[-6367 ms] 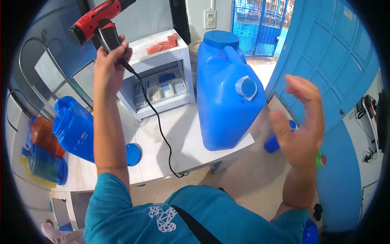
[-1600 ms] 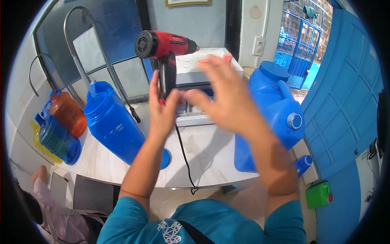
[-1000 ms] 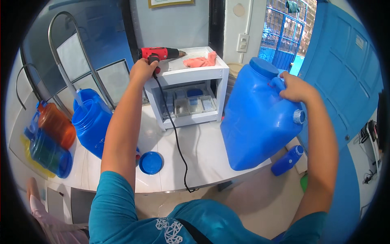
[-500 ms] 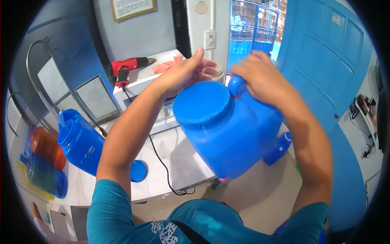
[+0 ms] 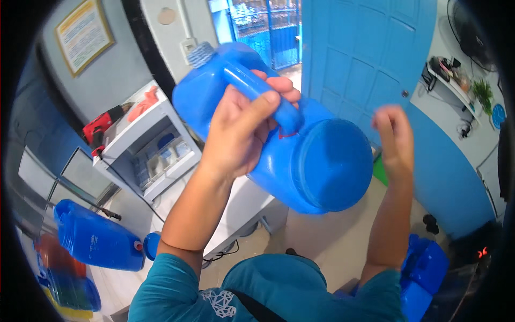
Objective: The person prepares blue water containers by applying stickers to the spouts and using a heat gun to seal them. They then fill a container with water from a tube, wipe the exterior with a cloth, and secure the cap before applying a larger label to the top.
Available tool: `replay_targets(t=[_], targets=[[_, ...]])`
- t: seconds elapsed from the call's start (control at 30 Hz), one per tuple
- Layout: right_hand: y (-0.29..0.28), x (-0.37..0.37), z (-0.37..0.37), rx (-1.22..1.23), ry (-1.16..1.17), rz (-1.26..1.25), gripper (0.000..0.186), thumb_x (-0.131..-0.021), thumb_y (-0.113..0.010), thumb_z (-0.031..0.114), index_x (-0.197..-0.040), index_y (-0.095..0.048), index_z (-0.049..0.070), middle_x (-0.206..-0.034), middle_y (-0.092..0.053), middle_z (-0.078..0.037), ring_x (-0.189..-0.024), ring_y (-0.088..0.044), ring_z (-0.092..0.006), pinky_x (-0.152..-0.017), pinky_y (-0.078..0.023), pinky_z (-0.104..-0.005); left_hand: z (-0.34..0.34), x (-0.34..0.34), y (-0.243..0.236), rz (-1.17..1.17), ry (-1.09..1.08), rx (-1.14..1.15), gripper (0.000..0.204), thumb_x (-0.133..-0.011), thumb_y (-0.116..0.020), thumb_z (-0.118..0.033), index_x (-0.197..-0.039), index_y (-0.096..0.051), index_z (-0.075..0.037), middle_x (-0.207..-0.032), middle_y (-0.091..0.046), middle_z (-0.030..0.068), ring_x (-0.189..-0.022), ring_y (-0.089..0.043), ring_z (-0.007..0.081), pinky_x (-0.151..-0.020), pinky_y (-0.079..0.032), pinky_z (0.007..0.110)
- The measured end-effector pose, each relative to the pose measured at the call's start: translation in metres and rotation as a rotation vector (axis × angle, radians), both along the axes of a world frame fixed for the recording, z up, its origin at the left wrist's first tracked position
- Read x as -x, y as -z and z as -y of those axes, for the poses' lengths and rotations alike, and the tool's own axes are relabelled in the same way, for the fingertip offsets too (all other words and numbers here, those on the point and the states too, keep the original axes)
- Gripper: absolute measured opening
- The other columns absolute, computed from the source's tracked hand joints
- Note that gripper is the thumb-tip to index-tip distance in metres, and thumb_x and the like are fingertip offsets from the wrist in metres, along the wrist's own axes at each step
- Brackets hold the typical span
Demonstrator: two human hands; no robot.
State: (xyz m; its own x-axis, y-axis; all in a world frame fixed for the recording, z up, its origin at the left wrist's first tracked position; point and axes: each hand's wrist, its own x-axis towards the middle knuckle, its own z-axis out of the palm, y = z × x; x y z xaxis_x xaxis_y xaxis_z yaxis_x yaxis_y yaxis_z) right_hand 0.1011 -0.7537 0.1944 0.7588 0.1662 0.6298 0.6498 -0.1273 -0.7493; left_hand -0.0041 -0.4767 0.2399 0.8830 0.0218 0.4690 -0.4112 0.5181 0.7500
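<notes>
Our left hand [image 5: 244, 123] is wrapped round the handle [image 5: 241, 79] of the big blue jug [image 5: 276, 174], the only grip we see on it. The jug lies tilted in front of us: its wide lid [image 5: 338, 163] faces us at four o'clock from that hand, its small wrapped spout [image 5: 201, 55] points to eleven. We cannot tell whether its far end touches anything, or how full it is; if heavy, it could twist on the handle and pull at our wrist.

Our right hand [image 5: 394, 134], at three o'clock, is apart from the jug, fingers curled and blurred; we see nothing in it, but cannot tell how tightly it is closed. It gives no support, so a slip could drop the jug past the edge of the counter [image 5: 230, 204] at seven.

Further out, toward nine, the heat gun [image 5: 98, 129] sits on the white shelf [image 5: 115, 145]. Its cord [image 5: 150, 209] runs down at eight; a swinging jug or arm could snag it and drag the gun off.
</notes>
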Motion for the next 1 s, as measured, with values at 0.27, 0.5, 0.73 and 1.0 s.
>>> replay_targets(t=[0.27,0.5,0.73,1.0], targets=[[0.158,0.021,0.081,-0.260,-0.247,-1.126,0.096,-0.092,-0.025,0.085,-0.136,-0.051,0.004,-0.110,-0.064,-0.015,-0.097,-0.068,-0.0293,-0.082,-0.057,-0.0419,0.115,-0.044,0.115,0.405,-0.132,-0.844,0.041,-0.095,-0.067,0.003,-0.128,-0.043,-0.004,-0.114,-0.063,0.0118,-0.111,-0.064,0.0259,-0.098,-0.051,0.039],[0.204,-0.022,0.075,0.019,-0.071,-0.307,0.072,-0.096,-0.065,0.055,-0.145,-0.043,0.006,-0.129,-0.057,-0.016,-0.121,-0.057,-0.0286,-0.100,-0.049,-0.0411,0.176,-0.060,0.141,0.459,-0.166,-0.950,0.033,-0.090,-0.068,0.007,-0.117,-0.052,-0.005,-0.105,-0.066,0.0098,-0.102,-0.068,0.0226,-0.090,-0.053,0.035],[0.259,-0.027,0.074,-0.512,-0.220,-0.925,0.088,-0.083,-0.083,0.018,-0.152,-0.030,0.007,-0.137,-0.049,-0.013,-0.129,-0.049,-0.0278,-0.110,-0.041,-0.0435,0.198,-0.090,0.185,0.441,-0.209,-1.066,0.024,-0.088,-0.068,0.007,-0.107,-0.058,-0.003,-0.104,-0.067,0.0115,-0.094,-0.069,0.0226,-0.083,-0.054,0.032],[0.375,-0.025,0.168,0.077,0.562,-0.492,0.113,-0.068,-0.092,0.028,-0.156,-0.023,0.009,-0.147,-0.038,-0.021,-0.136,-0.043,-0.0345,-0.115,-0.037,-0.0490,0.153,-0.217,0.246,0.862,-0.630,-1.574,0.021,-0.091,-0.072,-0.012,-0.111,-0.069,-0.008,-0.102,-0.071,0.0120,-0.096,-0.069,0.0319,-0.089,-0.054,0.045]])
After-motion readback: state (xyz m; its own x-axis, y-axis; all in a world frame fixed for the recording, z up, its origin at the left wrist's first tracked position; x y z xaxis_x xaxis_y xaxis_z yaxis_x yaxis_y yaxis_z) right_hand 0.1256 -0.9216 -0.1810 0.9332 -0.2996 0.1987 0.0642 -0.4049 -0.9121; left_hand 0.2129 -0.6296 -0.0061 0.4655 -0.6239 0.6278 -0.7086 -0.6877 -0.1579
